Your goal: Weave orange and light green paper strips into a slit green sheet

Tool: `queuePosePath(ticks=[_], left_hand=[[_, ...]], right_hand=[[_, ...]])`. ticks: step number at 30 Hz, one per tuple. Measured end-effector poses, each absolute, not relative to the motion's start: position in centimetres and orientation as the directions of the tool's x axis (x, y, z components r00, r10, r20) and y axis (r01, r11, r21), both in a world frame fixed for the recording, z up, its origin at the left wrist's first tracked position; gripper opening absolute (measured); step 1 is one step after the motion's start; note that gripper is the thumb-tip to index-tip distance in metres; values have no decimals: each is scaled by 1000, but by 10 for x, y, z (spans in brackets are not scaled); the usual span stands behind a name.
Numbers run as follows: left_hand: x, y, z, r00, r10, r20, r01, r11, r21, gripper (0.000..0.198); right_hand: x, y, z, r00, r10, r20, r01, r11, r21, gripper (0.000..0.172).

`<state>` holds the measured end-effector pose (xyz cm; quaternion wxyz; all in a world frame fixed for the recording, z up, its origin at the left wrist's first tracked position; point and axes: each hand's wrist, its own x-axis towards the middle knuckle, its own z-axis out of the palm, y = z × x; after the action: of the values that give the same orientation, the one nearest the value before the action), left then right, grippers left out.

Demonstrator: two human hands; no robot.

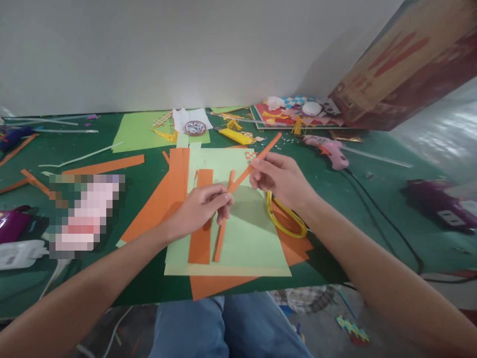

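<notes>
Between my two hands a narrow orange paper strip (241, 179) is held at a slant above the table. My left hand (210, 205) pinches its lower end, and my right hand (278, 176) pinches it near the upper end. Beneath lie light green paper sheets (253, 238). On these rest a wide orange strip (200, 243) and another thin orange strip (219, 243), both partly covered by my left hand. Yellow-handled scissors (286, 231) lie under my right wrist, their blades hidden. Orange sheets (149, 219) stick out from below the green ones.
A pink glue gun (331, 151) with a black cord lies at the right. Behind the sheets are a yellow cutter (236, 136) and a round patterned dish (195, 128). A paper bag (402, 69) stands at the back right. A blurred-out pink object (87, 214) lies left.
</notes>
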<state>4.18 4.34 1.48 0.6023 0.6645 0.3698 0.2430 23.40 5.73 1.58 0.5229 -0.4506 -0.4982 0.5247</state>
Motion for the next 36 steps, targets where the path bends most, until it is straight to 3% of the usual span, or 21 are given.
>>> queuePosePath(ticks=[4, 7, 13, 17, 21, 23, 25, 28, 32, 36], left_hand=[[42, 43, 16, 597, 792, -129, 220, -7, 975, 23], [43, 43, 16, 569, 808, -153, 247, 10, 969, 26], [40, 48, 18, 534, 843, -65, 200, -51, 978, 25], [35, 55, 19, 421, 907, 14, 208, -111, 972, 23], [30, 62, 14, 259, 957, 131, 400, -229, 887, 22], [29, 64, 11, 269, 941, 205, 554, -326, 766, 19], [27, 64, 8, 330, 913, 238, 671, -405, 621, 17], [27, 64, 5, 414, 880, 233, 765, -475, 435, 30], [27, 63, 6, 449, 866, 221, 798, -499, 338, 35], [27, 62, 8, 437, 869, 231, 793, -494, 356, 39]], right_hand=[[228, 53, 11, -235, 972, 3, 76, 21, -997, 32], [228, 53, 10, -235, 972, 14, 113, 42, -993, 36], [241, 59, 20, -22, 996, 88, -77, 86, -993, 34], [248, 62, 24, 36, 995, 96, -201, 101, -974, 33], [254, 64, 25, 7, 996, 86, -307, 84, -948, 33], [255, 62, 27, -101, 995, 26, -205, 5, -979, 32], [252, 58, 29, -239, 969, -69, 17, -67, -998, 32], [245, 54, 27, -396, 907, -142, 392, 26, -920, 34], [238, 54, 14, -379, 922, 84, 665, 334, -668, 38], [233, 55, 1, -340, 906, 250, 772, 421, -476, 29]])
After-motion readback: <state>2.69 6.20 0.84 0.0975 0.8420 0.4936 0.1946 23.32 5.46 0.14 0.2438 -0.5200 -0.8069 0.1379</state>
